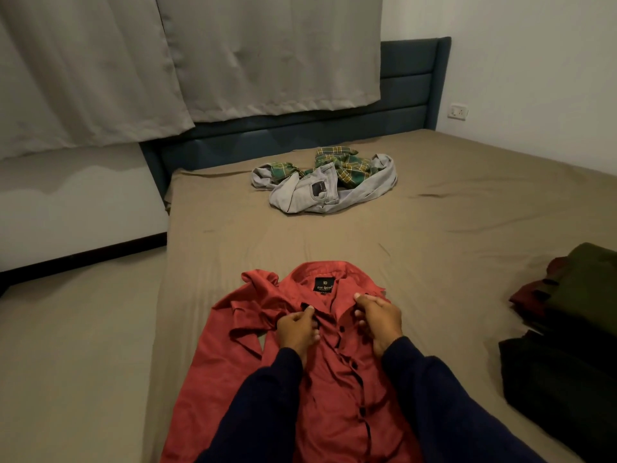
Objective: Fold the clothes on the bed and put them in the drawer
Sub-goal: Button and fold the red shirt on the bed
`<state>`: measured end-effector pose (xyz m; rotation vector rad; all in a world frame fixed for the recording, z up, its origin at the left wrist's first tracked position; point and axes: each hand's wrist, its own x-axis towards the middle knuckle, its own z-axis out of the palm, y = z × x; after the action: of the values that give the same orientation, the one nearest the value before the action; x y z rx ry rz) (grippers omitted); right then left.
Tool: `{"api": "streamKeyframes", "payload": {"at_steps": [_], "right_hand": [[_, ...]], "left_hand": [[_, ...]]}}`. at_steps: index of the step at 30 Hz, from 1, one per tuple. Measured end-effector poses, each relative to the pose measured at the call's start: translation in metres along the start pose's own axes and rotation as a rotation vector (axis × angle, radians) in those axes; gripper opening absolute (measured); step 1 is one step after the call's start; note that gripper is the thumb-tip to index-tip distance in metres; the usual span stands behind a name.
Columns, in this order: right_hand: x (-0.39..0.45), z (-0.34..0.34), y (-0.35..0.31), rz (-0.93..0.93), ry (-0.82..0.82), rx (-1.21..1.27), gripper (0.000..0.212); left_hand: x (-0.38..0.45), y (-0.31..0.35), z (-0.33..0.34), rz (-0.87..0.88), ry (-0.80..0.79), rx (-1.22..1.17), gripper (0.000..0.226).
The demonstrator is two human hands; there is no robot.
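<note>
A red button-up shirt [334, 389] lies front side up on the near part of the bed [434, 228], collar away from me, black label showing. My left hand [297, 332] pinches the left side of the placket just below the collar. My right hand [379, 320] grips the right collar edge. Its left sleeve is bunched beside the body. Farther up the bed, grey jeans [310, 192] and a green plaid shirt [347, 165] lie in a tangled heap.
Folded dark clothes [574, 305] in olive, maroon and black are stacked at the bed's right edge. A blue padded headboard [400, 95] and grey curtains [167, 61] stand behind. Floor runs along the bed's left side. A wall socket [457, 111] sits at the right.
</note>
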<state>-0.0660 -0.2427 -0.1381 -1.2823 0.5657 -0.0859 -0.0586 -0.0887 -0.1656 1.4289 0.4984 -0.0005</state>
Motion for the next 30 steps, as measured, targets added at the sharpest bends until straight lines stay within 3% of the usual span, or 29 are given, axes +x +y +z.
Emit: {"api": "streamKeyframes", "payload": {"at_steps": [2,4,9,11,14,16,22,30], "right_hand": [[0.004,0.0,-0.002,0.018,0.002,-0.018,0.011],[0.008,0.001,-0.002,0.013,-0.005,-0.029,0.025],[0.012,0.009,-0.007,-0.211,0.056,-0.292,0.06],[0.007,0.012,-0.016,-0.271,0.059,-0.361,0.058],[-0.004,0.017,-0.022,-0.353,0.086,-0.501,0.043],[-0.007,0.019,-0.019,-0.377,0.097,-0.551,0.035],[-0.006,0.023,-0.007,-0.407,0.085,-0.628,0.029],[0.005,0.025,0.012,-0.456,0.035,-0.586,0.033]], "left_hand": [[0.003,0.005,0.006,-0.022,-0.029,-0.042,0.02],[0.006,0.011,0.013,-0.009,-0.057,-0.051,0.017],[0.01,0.025,0.03,0.048,-0.129,0.069,0.024],[0.013,0.024,0.034,0.113,-0.157,0.236,0.025],[0.014,0.017,0.034,0.273,-0.139,0.594,0.004],[0.013,0.01,0.033,0.338,-0.108,0.718,0.008],[0.015,0.005,0.037,0.348,0.04,0.765,0.014],[0.016,0.006,0.04,0.343,0.083,0.789,0.014]]}}
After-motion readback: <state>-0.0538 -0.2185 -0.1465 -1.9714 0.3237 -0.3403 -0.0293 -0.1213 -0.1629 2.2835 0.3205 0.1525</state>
